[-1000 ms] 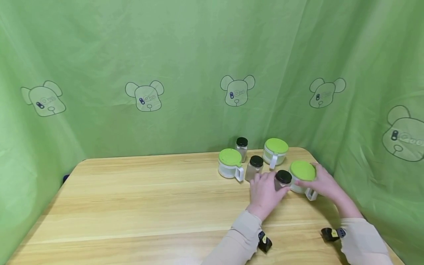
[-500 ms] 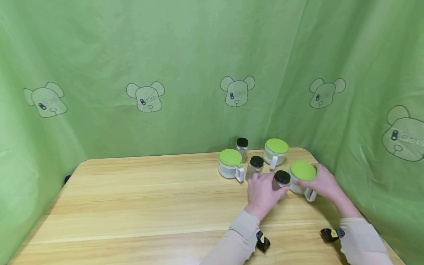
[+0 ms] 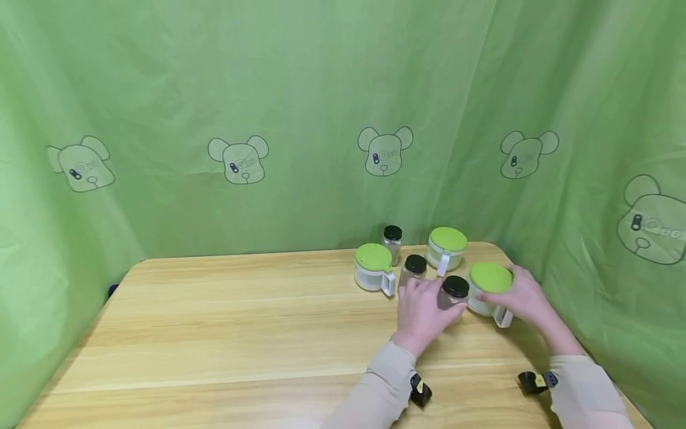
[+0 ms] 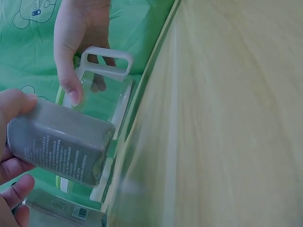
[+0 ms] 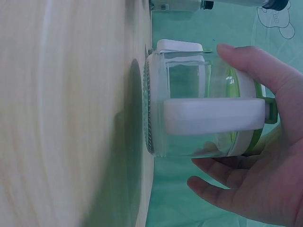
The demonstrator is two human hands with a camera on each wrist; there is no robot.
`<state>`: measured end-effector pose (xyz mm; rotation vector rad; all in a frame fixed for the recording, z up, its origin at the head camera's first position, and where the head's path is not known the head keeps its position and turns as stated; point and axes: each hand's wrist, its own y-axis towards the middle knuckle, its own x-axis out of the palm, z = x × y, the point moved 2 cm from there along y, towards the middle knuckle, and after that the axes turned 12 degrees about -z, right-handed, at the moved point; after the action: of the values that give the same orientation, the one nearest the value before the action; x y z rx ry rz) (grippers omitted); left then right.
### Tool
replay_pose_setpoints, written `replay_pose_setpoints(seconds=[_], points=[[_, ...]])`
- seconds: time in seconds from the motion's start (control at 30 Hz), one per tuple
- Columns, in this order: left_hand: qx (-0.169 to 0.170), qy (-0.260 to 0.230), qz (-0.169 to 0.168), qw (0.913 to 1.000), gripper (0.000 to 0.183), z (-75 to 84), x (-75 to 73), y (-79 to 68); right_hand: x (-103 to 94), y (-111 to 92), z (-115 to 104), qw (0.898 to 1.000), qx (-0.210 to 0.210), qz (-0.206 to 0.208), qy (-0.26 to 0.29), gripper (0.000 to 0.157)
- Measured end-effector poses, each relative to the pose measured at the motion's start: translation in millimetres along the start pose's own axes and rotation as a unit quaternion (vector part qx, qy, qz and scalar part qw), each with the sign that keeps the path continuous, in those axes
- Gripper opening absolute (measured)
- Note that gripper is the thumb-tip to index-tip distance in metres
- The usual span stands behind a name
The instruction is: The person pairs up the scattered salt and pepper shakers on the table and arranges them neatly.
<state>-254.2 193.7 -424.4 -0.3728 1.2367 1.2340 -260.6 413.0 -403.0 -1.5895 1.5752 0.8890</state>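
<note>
My left hand grips a square glass spice jar with a black lid, fingers on one side and thumb on the other. In the left wrist view the jar's body is tilted, with printed text on its side and its base raised off the wood. To its right, my right hand holds a round glass seasoning jar by its upper part, around the green lid. The white handle of that jar points toward the person. Its base is close over the table in the right wrist view.
Another black-lidded spice jar stands just beyond my left fingers, and one more is at the back. Two green-lidded seasoning jars, one at left and one behind, stand on the wooden table. Green curtains surround it.
My left hand has shifted slightly left with the spice jar, widening the gap to the seasoning jar in my right hand. The right hand keeps its hold almost unmoved.
</note>
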Motion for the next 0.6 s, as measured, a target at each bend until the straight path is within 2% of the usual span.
replay_pose_setpoints(seconds=[0.2, 0.6], points=[[0.024, 0.007, 0.021, 0.9995, 0.058, -1.6, -2.1, -1.3, -1.2, -1.3, -1.6, 1.000, -0.002, 0.000, -0.003, 0.107], [0.076, 0.018, 0.053, 0.9955, 0.054, -12.2, -18.8, -5.9, 0.1, -0.6, -2.3, 0.999, -0.026, -0.008, -0.019, 0.106]])
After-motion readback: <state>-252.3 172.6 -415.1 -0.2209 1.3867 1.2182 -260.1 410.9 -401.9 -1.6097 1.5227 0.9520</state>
